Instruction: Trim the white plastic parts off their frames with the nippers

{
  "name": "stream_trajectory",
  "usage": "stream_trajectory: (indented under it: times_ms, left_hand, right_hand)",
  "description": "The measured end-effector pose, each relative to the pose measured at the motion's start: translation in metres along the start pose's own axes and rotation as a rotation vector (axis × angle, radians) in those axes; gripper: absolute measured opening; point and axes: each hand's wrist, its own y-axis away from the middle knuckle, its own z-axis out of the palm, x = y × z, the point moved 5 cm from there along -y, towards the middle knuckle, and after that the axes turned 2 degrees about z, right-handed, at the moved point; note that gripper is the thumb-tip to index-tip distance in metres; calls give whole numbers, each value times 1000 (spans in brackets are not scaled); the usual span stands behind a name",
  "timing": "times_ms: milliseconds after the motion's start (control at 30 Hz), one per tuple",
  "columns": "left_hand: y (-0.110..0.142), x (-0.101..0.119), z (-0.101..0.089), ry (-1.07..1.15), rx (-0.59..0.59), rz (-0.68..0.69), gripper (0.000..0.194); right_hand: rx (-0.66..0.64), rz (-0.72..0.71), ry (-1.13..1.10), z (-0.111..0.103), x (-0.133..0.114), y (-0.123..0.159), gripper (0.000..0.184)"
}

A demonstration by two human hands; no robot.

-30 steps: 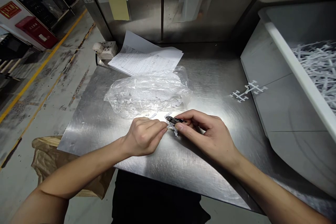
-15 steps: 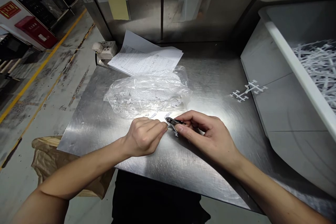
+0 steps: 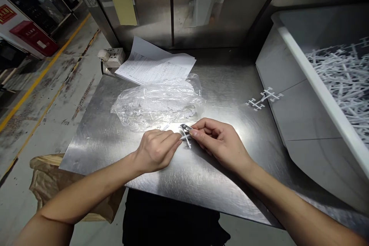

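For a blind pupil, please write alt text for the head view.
The left hand holds a white branched piece; the right hand holds a dark tool close to it, above a metal table. Behind lie a clear bag and printed sheets; at right, a grey bin holds white pieces.

Metal tabletop (image 3: 227, 77): bore a clear plastic bag (image 3: 127, 98) of small white pieces (image 3: 164, 108).
Printed sheets (image 3: 161, 63): lay behind the bag.
Power socket (image 3: 115, 58): sat behind and left of the bag.
White branched piece (image 3: 261, 99): lay right of the bag.
Grey bin (image 3: 288, 96): stood farther right of the bag.
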Motion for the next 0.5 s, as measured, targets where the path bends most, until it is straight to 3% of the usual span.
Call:
stream_trajectory:
  times_ms: [267,500]
  left_hand:
    - [0,-14,-13,133,94,-113,16]
    - [1,-17,-13,222,117,-168,18]
  right_hand:
    - [37,-82,54,-17,-9,-4,26]
    - [-5,-150,128,-16,-12,-2,22]
